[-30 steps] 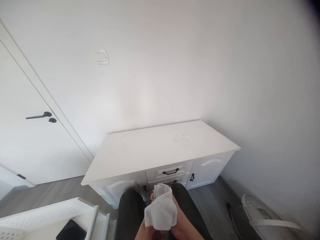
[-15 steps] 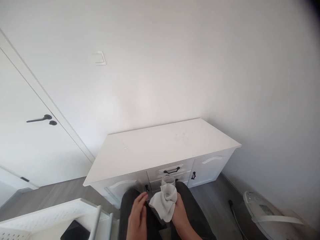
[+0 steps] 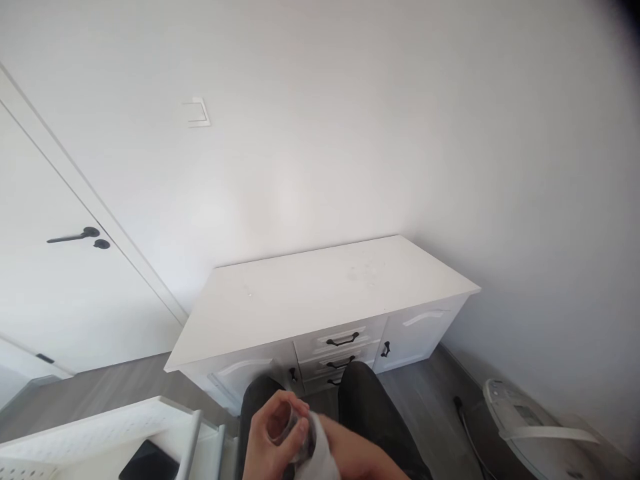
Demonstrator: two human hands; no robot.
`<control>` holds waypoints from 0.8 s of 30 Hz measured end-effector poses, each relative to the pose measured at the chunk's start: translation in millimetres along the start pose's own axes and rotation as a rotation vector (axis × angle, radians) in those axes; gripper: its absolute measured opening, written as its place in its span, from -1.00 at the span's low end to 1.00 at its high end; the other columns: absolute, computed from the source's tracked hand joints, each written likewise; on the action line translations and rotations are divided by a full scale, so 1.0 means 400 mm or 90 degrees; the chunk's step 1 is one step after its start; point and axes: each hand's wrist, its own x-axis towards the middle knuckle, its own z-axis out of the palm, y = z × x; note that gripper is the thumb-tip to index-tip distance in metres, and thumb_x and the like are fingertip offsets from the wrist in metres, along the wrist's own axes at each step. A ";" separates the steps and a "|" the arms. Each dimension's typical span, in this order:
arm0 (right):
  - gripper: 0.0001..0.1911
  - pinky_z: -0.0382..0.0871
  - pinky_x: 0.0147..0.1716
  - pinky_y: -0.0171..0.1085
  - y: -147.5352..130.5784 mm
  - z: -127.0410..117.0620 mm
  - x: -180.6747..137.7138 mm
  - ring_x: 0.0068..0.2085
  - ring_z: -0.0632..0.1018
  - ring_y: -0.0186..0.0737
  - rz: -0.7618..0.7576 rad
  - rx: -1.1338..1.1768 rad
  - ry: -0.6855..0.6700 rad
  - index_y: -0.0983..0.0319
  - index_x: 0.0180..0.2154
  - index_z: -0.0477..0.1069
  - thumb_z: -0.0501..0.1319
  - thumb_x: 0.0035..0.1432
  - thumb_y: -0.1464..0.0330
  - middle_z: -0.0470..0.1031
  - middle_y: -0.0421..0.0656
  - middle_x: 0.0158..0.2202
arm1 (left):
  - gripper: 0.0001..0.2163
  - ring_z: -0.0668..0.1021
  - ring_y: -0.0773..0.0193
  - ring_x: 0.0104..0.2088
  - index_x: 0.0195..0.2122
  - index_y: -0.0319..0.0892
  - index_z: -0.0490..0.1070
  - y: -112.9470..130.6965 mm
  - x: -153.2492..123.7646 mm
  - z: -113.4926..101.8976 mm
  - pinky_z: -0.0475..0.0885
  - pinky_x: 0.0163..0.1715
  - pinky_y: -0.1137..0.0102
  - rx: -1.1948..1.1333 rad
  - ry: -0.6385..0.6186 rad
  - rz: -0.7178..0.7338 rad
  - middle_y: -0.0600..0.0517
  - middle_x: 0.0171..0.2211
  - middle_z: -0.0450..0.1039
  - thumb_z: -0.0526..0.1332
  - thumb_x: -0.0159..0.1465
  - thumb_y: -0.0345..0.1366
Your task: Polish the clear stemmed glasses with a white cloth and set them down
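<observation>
My left hand [image 3: 270, 440] curls around a clear drinking glass [image 3: 302, 451], which lies tilted over my lap. Its thumb and fingers are wrapped round the glass near the rim. A white cloth [image 3: 323, 450] is against the glass on its right side. My right hand [image 3: 333, 433] reaches in from the right and grips the cloth, its fingers mostly hidden behind the cloth and the glass.
A white cabinet [image 3: 280, 300] with black handles stands ahead against the wall, faint wet-looking marks on its top. At lower left, a white cart [image 3: 165, 407] holds a black flat object [image 3: 149, 460]. A rice-cooker-like appliance [image 3: 520, 407] sits at lower right. A door [image 3: 60, 287] is at left.
My left hand has gone from open beside the glass to wrapped around it. Glass and cloth have moved down and left, and the glass has tipped toward my left hand.
</observation>
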 end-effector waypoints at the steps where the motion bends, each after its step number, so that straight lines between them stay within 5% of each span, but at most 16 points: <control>1: -0.70 0.41 -0.28 -0.24 -0.007 -0.018 0.001 -0.32 0.57 -0.13 0.021 -0.021 -0.017 0.23 -0.36 0.56 0.51 -0.13 0.23 0.59 -0.19 -0.37 | -0.68 0.63 0.13 -0.24 -0.32 -0.10 0.53 0.003 -0.002 -0.004 0.49 -0.19 0.39 0.004 0.051 0.000 0.00 -0.32 0.61 0.43 0.18 0.04; 3: -0.78 0.35 -0.29 -0.25 -0.019 -0.060 0.005 -0.31 0.54 -0.15 0.045 -0.111 0.023 0.24 -0.36 0.51 0.39 0.02 0.22 0.57 -0.17 -0.35 | -0.71 0.62 0.16 -0.24 -0.29 -0.10 0.55 0.007 -0.005 -0.013 0.49 -0.19 0.42 0.031 0.154 0.019 0.02 -0.30 0.61 0.45 0.18 0.00; 5: -0.79 0.31 -0.27 -0.24 -0.022 -0.103 0.013 -0.28 0.49 -0.13 0.033 -0.225 0.161 0.21 -0.36 0.44 0.38 -0.08 0.32 0.52 -0.20 -0.35 | -0.71 0.62 0.15 -0.21 -0.28 -0.10 0.56 0.006 -0.008 -0.020 0.50 -0.15 0.42 0.076 0.222 0.049 0.02 -0.29 0.62 0.47 0.16 -0.02; 9: -0.58 0.27 -0.24 -0.22 0.004 -0.133 0.036 -0.27 0.46 -0.11 0.049 -0.291 0.296 0.16 -0.31 0.36 0.37 -0.32 0.47 0.44 -0.28 -0.40 | -0.70 0.65 0.13 -0.23 -0.29 -0.09 0.56 -0.007 -0.009 -0.007 0.51 -0.23 0.43 0.132 0.186 0.067 0.02 -0.31 0.63 0.45 0.15 0.01; 15: -0.88 0.38 -0.17 -0.23 -0.033 -0.011 0.019 -0.19 0.58 -0.11 -0.019 -0.212 0.130 0.20 -0.35 0.51 0.29 0.04 0.30 0.58 -0.18 -0.25 | -0.66 0.63 0.18 -0.37 -0.32 -0.09 0.55 -0.042 -0.012 0.034 0.53 -0.29 0.41 0.158 0.173 0.092 0.04 -0.38 0.62 0.42 0.17 0.08; 18: -0.84 0.35 0.05 -0.20 -0.115 0.043 -0.026 0.02 0.59 -0.04 -0.141 -0.185 -0.048 0.19 -0.41 0.58 0.40 0.11 0.23 0.59 -0.12 0.01 | -0.66 0.67 0.15 -0.30 -0.28 -0.10 0.56 -0.056 -0.020 0.031 0.57 -0.27 0.43 0.103 0.260 0.085 0.02 -0.33 0.64 0.45 0.16 0.07; 21: -0.65 0.31 0.16 -0.11 -0.161 0.058 -0.057 0.13 0.56 0.07 -0.146 -0.106 -0.180 0.17 -0.36 0.63 0.33 0.23 0.04 0.58 -0.07 0.08 | -0.67 0.67 0.15 -0.25 -0.25 -0.10 0.56 -0.058 -0.030 0.024 0.58 -0.20 0.42 0.046 0.329 0.087 0.02 -0.28 0.64 0.48 0.15 0.03; 24: -0.63 0.38 0.11 -0.07 -0.135 0.052 -0.059 0.04 0.58 0.04 -0.108 -0.139 -0.147 0.19 -0.29 0.59 0.25 0.31 0.03 0.59 -0.04 0.01 | -0.71 0.65 0.14 -0.24 -0.26 -0.10 0.57 -0.044 -0.040 0.037 0.57 -0.19 0.39 -0.016 0.341 0.133 0.01 -0.30 0.63 0.52 0.13 -0.06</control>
